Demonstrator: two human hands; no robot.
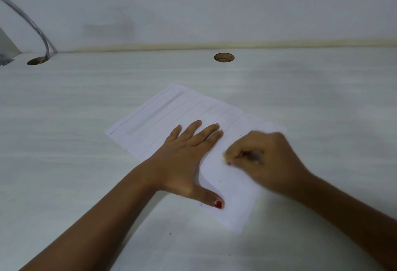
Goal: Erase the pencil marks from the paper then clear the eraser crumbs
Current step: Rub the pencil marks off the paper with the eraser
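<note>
A white sheet of paper (163, 115) lies slanted on the pale desk, with faint pencil lines running along it and one broad grey band near its far left edge. My left hand (187, 152) presses flat on the sheet, fingers straight and thumb spread. My right hand (264, 156) is curled over the sheet's right part, blurred, and its fingers pinch a small greyish eraser (254, 155) that is mostly hidden. Tiny dark crumbs (219, 181) speckle the paper between the hands.
The white desk (86, 141) meets a wall at the back. Two round cable holes sit near that edge, one in the middle (224, 57) and one at the far left (36, 61) with grey cables (32, 23) running into it.
</note>
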